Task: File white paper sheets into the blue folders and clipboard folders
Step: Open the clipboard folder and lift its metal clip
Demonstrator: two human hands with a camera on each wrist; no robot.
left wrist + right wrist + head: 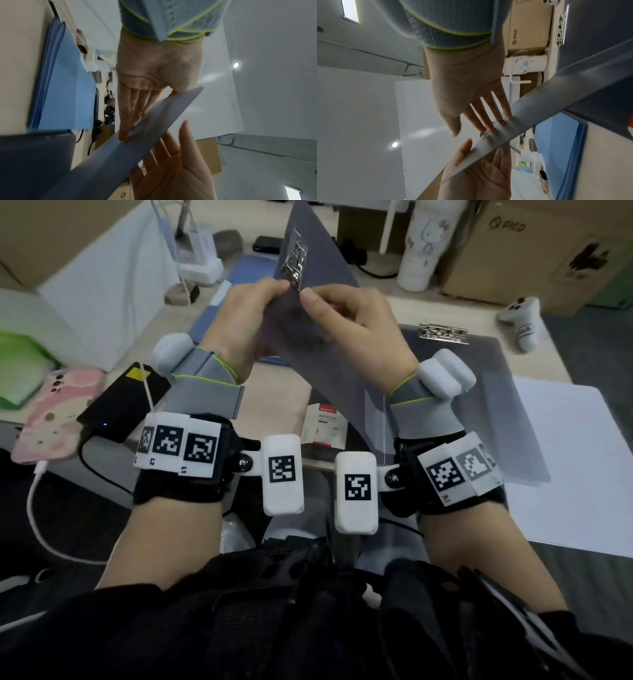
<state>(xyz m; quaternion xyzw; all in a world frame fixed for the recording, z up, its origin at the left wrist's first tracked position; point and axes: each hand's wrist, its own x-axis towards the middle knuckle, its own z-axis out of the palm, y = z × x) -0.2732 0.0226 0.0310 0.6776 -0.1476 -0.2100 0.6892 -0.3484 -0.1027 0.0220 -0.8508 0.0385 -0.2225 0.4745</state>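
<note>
Grey clipboard folder [318, 313] raised tilted above the worktop [274, 385], metal clip [294, 265] seen only from the head, wrist views showing straight fingers [126, 108] beneath, left hand [246, 320] and right hand [356, 326] each pinching it.

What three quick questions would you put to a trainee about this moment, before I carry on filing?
1. True or false: the left hand and the right hand both hold the raised grey clipboard folder.
2. Where do the white paper sheets lie? A: on the person's right, beside the flat clipboard folder. B: under the pink phone. C: pinched in the left hand.
3. Fill in: the stacked folders beyond the left hand are ____ in colour.

Key: 1 true; 2 A; 3 blue.
</note>
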